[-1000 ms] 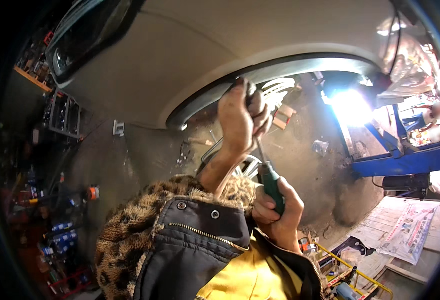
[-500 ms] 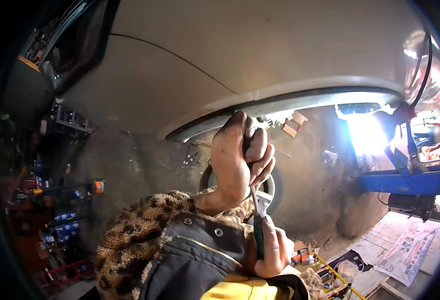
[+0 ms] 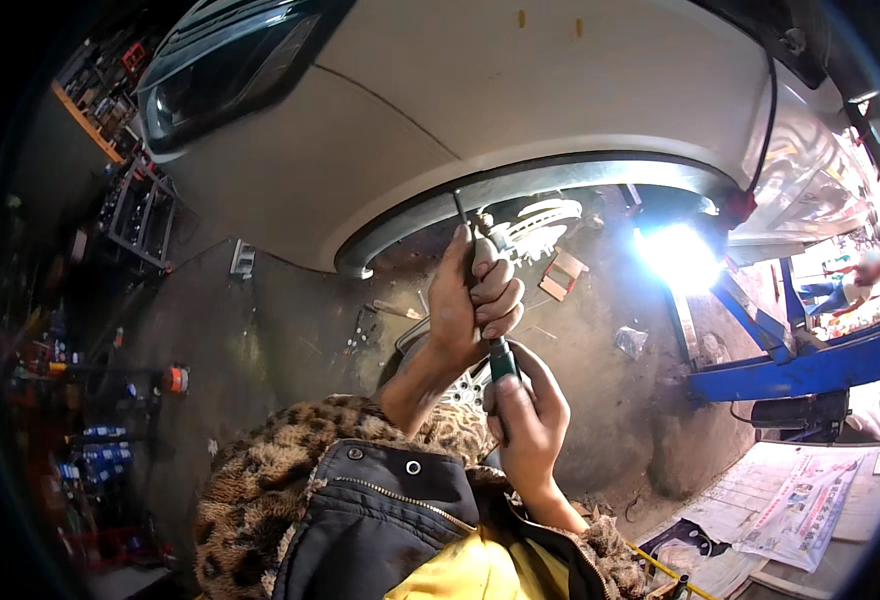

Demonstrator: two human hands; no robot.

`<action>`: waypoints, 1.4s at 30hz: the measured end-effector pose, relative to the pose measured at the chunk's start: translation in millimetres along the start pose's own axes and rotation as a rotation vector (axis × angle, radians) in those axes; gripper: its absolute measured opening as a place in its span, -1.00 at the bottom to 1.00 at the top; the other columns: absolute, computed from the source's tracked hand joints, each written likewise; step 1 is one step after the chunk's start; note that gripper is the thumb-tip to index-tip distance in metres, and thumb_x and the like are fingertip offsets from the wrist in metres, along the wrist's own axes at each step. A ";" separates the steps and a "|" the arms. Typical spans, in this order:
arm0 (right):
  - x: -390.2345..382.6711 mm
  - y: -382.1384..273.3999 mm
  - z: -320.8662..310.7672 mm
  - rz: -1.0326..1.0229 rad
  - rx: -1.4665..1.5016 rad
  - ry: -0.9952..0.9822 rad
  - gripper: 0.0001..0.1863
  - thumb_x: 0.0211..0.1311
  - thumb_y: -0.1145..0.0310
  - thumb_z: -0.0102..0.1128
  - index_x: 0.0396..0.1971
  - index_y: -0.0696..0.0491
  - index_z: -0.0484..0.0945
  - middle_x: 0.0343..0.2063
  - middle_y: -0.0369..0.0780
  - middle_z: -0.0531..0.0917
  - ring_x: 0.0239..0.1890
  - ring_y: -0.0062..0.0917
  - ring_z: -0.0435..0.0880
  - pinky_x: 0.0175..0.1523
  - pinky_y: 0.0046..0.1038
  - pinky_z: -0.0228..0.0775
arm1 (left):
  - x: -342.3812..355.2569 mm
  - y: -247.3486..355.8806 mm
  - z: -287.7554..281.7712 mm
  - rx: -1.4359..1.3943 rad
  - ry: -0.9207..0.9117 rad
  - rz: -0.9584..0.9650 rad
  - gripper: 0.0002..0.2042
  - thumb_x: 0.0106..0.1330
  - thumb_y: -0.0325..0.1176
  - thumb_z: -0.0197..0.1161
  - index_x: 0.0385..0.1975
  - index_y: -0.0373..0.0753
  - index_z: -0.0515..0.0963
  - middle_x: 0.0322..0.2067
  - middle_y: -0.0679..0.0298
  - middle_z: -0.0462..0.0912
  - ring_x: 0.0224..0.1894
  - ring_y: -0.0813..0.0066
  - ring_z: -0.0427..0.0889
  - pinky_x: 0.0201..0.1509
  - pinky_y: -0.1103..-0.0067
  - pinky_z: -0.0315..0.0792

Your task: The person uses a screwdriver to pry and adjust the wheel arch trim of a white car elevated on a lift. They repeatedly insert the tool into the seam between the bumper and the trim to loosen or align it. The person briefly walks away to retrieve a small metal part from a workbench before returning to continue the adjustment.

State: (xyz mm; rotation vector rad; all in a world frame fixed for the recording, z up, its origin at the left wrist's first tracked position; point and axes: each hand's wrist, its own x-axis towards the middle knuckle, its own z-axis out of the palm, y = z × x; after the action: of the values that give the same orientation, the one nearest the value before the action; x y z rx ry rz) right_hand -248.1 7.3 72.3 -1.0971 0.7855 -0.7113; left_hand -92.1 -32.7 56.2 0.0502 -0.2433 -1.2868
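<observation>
Grey, stained workshop floor (image 3: 300, 320) spreads out below you, small scraps scattered over it. Nearest to you, your right hand (image 3: 530, 415) is wrapped around the handle of a green-handled tool (image 3: 503, 362), much like a screwdriver, with the thumb laid along it. Your left hand (image 3: 472, 300) is closed in a fist just above, around the tool's upper part. Keep both wrists in line with it, let the left hand guide and the right one turn or push, and ease off if it starts to slip; your knuckles would likely meet metal.

As for looks, the handle is dark green and the tool stands tilted, leaning up and to the left in front of your chest. One thin dark rod (image 3: 462, 208) sticks out above your left fist, by the lip of the wheel arch (image 3: 580, 175); whether it is the tool's own shaft, or touches the lip, you cannot tell from here.

Beyond your hands are a spoked wheel (image 3: 470, 388), partly covered, and a pale brake disc (image 3: 550, 222). Farther off, to the right, stands a blue lift arm (image 3: 800, 372).
</observation>
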 end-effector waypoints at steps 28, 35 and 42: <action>17.0 -1.5 -14.1 0.340 0.571 -0.110 -0.42 0.30 0.29 0.10 0.25 0.23 0.27 -0.57 -0.16 0.48 -0.71 -0.71 0.24 -0.62 -0.71 0.04 | 25.5 15.0 -7.2 -0.137 -0.151 -0.026 -0.56 0.52 0.07 -0.36 -0.59 -0.02 0.15 -0.80 0.50 -0.05 -0.83 0.68 -0.07 -0.89 0.70 -0.06; 24.2 3.4 -8.2 -0.979 -1.228 0.018 -0.56 -0.01 0.59 0.26 -0.02 0.26 0.56 -0.44 -0.02 0.58 -0.56 -0.43 0.58 -0.52 -0.52 0.46 | 21.2 26.7 0.7 0.011 0.000 0.012 -0.55 0.52 0.06 -0.35 -0.62 -0.02 0.16 -0.82 0.50 -0.05 -0.85 0.68 -0.11 -0.91 0.69 -0.10; 0.3 13.5 -5.4 -0.615 -0.941 0.054 -0.55 0.15 0.28 0.19 -0.07 0.34 0.53 -0.55 -0.04 0.62 -0.57 -0.32 0.62 -0.44 -0.41 0.44 | 11.4 21.6 5.1 -0.010 -0.017 -0.076 -0.55 0.51 0.10 -0.40 -0.59 -0.02 0.10 -0.85 0.46 0.01 -0.87 0.66 -0.07 -0.89 0.67 -0.06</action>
State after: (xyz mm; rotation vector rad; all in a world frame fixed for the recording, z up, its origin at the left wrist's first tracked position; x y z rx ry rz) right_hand -251.0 8.5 58.1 -2.2402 0.8501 -0.9014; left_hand -69.7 -37.0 66.6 0.0404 -0.2512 -1.3642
